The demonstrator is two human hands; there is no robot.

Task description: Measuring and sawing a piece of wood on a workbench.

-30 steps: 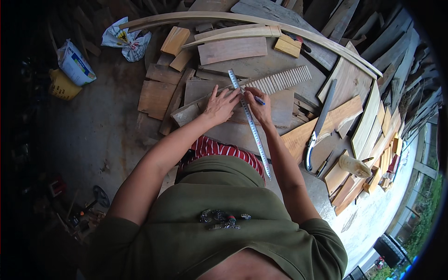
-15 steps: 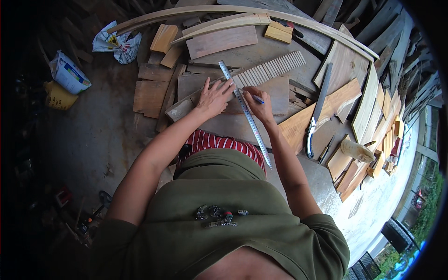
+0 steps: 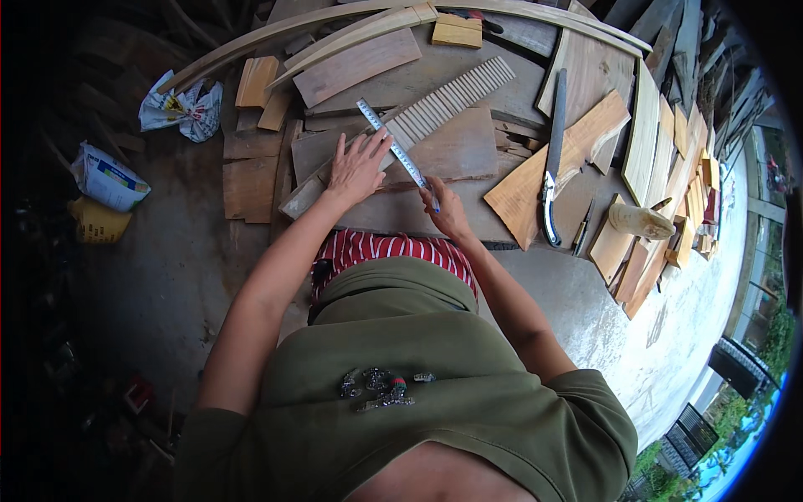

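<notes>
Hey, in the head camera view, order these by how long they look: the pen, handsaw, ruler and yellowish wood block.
Longest to shortest, by what shows:
Handsaw
Ruler, partly covered by the left hand
Yellowish wood block
Pen, only a short end showing at the right hand

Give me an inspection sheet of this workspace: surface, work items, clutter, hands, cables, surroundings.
Surface: wooden work surface, largely covered with boards.
Work items: grooved wooden strip lying diagonally; ruler laid across it.
Clutter: handsaw lying across a brown board; wooden block near the far edge.
Left hand: fingers spread, resting over strip and ruler.
Right hand: at the ruler's near end, holding a mostly hidden blue pen.
Cables: nothing seen.
Surroundings: concrete floor, crumpled white bag at left; greenery beyond, at right.
</notes>
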